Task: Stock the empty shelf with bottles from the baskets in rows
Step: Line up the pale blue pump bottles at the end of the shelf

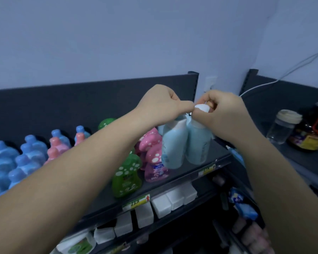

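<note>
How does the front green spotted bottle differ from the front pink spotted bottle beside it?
The green spotted bottle is green; the pink spotted bottle is pink. On the shelf, the green one stands to the left, and the pink one stands to the right, next to a pale blue bottle. Both stand upright and carry white spots.

shelf (189, 170) | blue bottles (31, 153) | pink bottles (154, 156) | green bottles (127, 176) | pale-blue bottles (174, 147) upright

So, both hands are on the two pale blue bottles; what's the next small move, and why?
Probably let go and draw both hands back. The left hand and right hand grip the tops of the left bottle and right bottle, which stand upright side by side on the shelf, next to the pink bottles.
</note>
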